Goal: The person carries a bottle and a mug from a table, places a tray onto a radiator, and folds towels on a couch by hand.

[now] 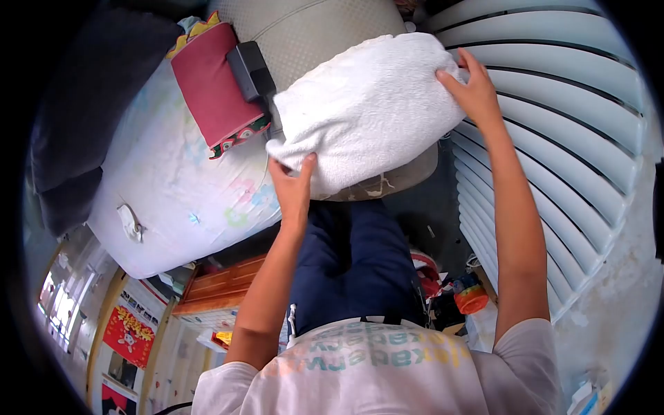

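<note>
A thick white towel [377, 104], bulky and folded or wrapped round something I cannot see, lies across the rounded end of a beige padded seat [325, 28]. My left hand [294, 187] grips its near left corner, with the thumb and a finger pressed into the cloth. At the far right end, my right hand [474, 90] holds the towel's edge between thumb and fingers. Just left of the towel sits a dark grey box-shaped object [250, 71], resting against a dark red cushion or folded cloth [207, 83] with patterned edges.
A white slatted radiator-like panel [553, 124] stands close on the right. To the left spreads a bed with a pale flowered sheet [173, 180], and dark cushions [90, 90] beyond it. A wooden drawer unit [221, 283] and an orange round object [472, 299] are lower down.
</note>
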Demonstrator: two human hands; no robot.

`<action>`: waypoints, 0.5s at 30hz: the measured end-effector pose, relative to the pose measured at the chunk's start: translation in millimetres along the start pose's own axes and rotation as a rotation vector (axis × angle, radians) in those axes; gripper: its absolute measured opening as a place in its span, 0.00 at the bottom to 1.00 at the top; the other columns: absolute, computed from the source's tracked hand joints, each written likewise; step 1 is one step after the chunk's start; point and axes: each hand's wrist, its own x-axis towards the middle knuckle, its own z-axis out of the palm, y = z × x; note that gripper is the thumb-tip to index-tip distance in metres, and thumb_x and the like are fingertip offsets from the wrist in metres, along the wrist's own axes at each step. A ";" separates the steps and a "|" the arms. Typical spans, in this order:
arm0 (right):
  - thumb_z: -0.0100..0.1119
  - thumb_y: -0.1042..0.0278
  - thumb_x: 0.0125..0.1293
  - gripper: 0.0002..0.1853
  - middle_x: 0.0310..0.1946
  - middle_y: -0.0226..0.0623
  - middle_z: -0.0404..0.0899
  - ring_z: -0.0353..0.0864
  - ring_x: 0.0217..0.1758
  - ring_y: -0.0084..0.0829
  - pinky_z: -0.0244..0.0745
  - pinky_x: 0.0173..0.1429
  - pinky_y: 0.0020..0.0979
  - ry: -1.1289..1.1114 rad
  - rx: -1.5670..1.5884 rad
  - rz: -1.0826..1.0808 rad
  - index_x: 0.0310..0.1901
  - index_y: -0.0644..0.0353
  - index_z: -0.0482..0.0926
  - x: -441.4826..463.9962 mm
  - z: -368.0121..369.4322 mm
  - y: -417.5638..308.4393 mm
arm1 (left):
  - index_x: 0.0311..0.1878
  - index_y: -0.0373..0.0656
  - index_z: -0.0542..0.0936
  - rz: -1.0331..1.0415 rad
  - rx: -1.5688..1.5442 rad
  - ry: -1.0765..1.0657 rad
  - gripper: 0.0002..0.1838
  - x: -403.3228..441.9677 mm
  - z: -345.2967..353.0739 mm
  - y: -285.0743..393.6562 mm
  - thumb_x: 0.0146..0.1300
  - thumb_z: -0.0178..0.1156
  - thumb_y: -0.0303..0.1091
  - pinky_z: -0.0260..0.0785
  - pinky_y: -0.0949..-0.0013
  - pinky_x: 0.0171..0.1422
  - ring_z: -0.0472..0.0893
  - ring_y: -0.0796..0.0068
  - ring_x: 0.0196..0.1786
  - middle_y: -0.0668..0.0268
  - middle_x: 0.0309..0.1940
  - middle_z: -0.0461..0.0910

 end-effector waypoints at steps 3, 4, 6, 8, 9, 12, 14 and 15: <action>0.60 0.61 0.51 0.24 0.53 0.40 0.68 0.67 0.55 0.38 0.60 0.58 0.38 0.282 -0.311 -0.315 0.51 0.54 0.71 -14.2 17.1 -26.8 | 0.56 0.33 0.60 0.517 0.352 0.338 0.34 -10.2 -4.7 40.0 0.50 0.63 0.37 0.52 0.63 0.62 0.63 0.55 0.57 0.49 0.53 0.63; 0.59 0.62 0.51 0.23 0.54 0.39 0.67 0.65 0.57 0.38 0.57 0.60 0.39 0.273 -0.324 -0.381 0.51 0.53 0.71 -27.9 19.4 -38.2 | 0.57 0.41 0.64 0.790 0.335 0.328 0.33 -11.8 -2.6 52.3 0.47 0.65 0.38 0.50 0.57 0.63 0.63 0.54 0.58 0.51 0.54 0.64; 0.57 0.62 0.52 0.22 0.56 0.37 0.65 0.62 0.59 0.37 0.53 0.62 0.42 0.232 -0.349 -0.479 0.52 0.52 0.71 -41.7 32.6 -49.8 | 0.55 0.48 0.67 1.069 0.512 0.132 0.29 -21.2 13.0 76.6 0.47 0.64 0.39 0.48 0.53 0.63 0.63 0.56 0.59 0.55 0.56 0.64; 0.55 0.61 0.54 0.21 0.57 0.37 0.64 0.61 0.61 0.36 0.50 0.64 0.44 0.174 -0.375 -0.535 0.52 0.50 0.71 -47.4 56.5 -45.4 | 0.53 0.56 0.71 1.182 0.647 -0.014 0.26 -18.1 36.6 86.7 0.48 0.62 0.41 0.46 0.50 0.63 0.63 0.57 0.59 0.59 0.57 0.65; 0.54 0.60 0.54 0.21 0.57 0.37 0.64 0.61 0.61 0.36 0.49 0.64 0.45 0.175 -0.368 -0.516 0.52 0.50 0.72 -41.5 61.8 -48.4 | 0.52 0.60 0.73 1.150 0.690 -0.064 0.23 -3.2 47.1 89.4 0.49 0.61 0.43 0.45 0.48 0.63 0.63 0.57 0.60 0.61 0.57 0.65; 0.50 0.54 0.56 0.21 0.57 0.37 0.64 0.58 0.62 0.38 0.44 0.65 0.47 0.209 -0.367 -0.470 0.52 0.48 0.72 -17.6 70.8 -36.1 | 0.52 0.60 0.73 1.111 0.729 0.017 0.24 49.2 72.4 73.7 0.50 0.56 0.49 0.47 0.46 0.59 0.64 0.54 0.58 0.58 0.56 0.65; 0.46 0.53 0.57 0.22 0.57 0.38 0.63 0.57 0.62 0.39 0.43 0.65 0.46 0.160 -0.358 -0.442 0.53 0.48 0.71 -11.1 79.5 -32.8 | 0.52 0.60 0.74 1.113 0.676 0.008 0.24 67.8 77.9 62.3 0.49 0.55 0.51 0.48 0.45 0.58 0.63 0.51 0.57 0.57 0.56 0.65; 0.45 0.52 0.58 0.22 0.58 0.38 0.63 0.57 0.63 0.40 0.43 0.66 0.46 0.137 -0.353 -0.425 0.53 0.48 0.71 -9.6 83.6 -31.9 | 0.51 0.60 0.74 1.120 0.643 0.006 0.23 72.3 78.6 55.0 0.49 0.54 0.52 0.48 0.45 0.58 0.63 0.50 0.57 0.56 0.56 0.65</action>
